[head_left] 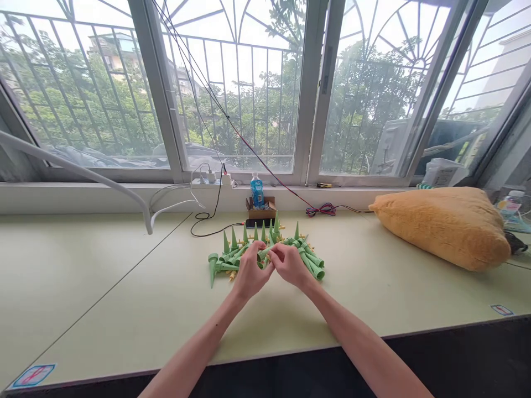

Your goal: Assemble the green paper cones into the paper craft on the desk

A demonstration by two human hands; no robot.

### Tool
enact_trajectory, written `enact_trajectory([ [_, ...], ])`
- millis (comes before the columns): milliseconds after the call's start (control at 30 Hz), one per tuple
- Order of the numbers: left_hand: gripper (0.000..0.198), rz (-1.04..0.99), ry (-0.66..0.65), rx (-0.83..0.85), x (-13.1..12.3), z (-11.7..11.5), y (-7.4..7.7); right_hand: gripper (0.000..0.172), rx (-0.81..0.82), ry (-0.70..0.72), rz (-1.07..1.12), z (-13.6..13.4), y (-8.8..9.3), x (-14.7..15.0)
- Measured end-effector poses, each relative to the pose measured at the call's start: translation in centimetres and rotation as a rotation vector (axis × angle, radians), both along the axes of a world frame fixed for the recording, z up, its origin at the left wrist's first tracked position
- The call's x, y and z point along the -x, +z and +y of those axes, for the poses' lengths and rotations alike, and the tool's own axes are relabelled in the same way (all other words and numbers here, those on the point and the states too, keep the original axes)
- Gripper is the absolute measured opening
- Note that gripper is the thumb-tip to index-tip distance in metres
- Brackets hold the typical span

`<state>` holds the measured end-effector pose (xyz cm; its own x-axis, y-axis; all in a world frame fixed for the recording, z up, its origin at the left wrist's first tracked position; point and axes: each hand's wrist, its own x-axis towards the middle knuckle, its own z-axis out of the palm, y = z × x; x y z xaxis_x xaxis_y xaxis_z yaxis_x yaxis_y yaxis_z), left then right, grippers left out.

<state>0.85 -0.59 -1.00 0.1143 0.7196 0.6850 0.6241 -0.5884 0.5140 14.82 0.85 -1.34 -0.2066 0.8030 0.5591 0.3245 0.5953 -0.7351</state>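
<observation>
My left hand (251, 272) is closed around a green plastic plant-watering spike (264, 254), held low over the middle of the table. My right hand (291, 265) meets it there, its thumb and fingers pinched at the spike's right end. Whatever small part sits in that pinch is covered by the fingertips. Around both hands are several more green spikes: a row standing point up (234, 239) behind, a loose heap (312, 264) on the right, and one standing point down (213, 268) at the left. Small yellow pieces (232, 275) lie among them.
Behind the spikes lie a phone (259, 223) and a small cardboard box (267, 210) with a blue-labelled bottle (256, 190). Cables (321, 209) run along the sill. An orange cushion (443, 226) rests at right; a white curved arm (112, 182) reaches in from the left.
</observation>
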Motion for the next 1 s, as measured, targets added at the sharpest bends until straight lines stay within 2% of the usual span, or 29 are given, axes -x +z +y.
enact_trajectory([
  [300,0.023,0.022,-0.068,0.057,0.11,0.10,-0.25,0.021,-0.071,-0.020,-0.109,-0.06,-0.20,-0.08],
  [700,0.026,0.009,-0.083,0.045,0.12,0.07,-0.12,0.021,-0.021,-0.007,-0.062,0.03,-0.09,0.02],
  [1000,0.030,0.000,-0.090,0.063,0.24,0.48,-0.70,0.021,0.036,0.008,-0.025,0.12,-0.01,0.04],
])
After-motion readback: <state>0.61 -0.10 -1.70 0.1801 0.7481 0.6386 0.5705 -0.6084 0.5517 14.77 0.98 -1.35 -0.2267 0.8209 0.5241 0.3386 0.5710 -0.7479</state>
